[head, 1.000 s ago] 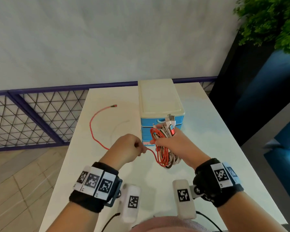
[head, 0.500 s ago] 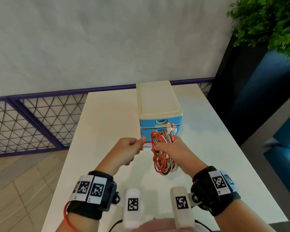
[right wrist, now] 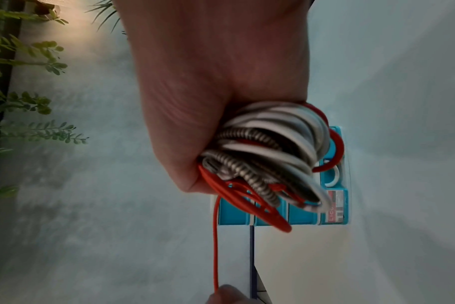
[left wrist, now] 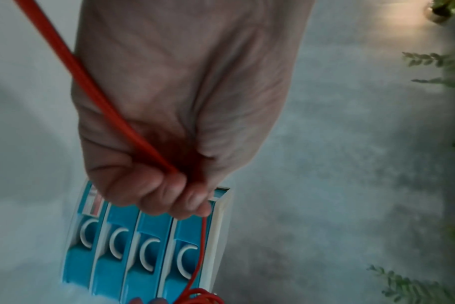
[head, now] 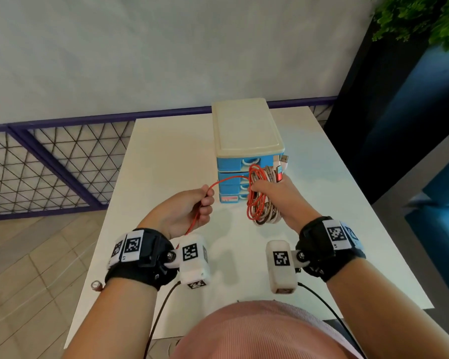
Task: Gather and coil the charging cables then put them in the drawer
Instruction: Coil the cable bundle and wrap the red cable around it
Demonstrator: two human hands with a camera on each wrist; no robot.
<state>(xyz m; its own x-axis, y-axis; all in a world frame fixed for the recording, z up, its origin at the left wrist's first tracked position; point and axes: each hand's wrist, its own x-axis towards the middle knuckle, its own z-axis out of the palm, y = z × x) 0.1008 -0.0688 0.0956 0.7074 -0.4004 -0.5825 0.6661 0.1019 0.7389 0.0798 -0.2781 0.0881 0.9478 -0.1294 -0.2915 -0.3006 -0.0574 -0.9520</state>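
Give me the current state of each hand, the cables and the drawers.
left hand: grips the red cable's free length, above the table.
right hand: grips the coiled bundle, in front of the drawer unit.
red cable: partly coiled, one strand stretched between the hands.
coiled bundle: red, white and braided loops together, plugs sticking up.
drawer unit: upright on the table, all visible drawers closed.

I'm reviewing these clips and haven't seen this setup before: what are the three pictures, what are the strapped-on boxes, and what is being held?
No robot here: a person wears a head camera and one camera on each wrist. The head view looks down at a white table with a blue drawer unit, all drawers closed. The right hand grips a bundle of coiled cables, seen close up in the right wrist view. The left hand grips the loose end of the red cable, which runs to the bundle.
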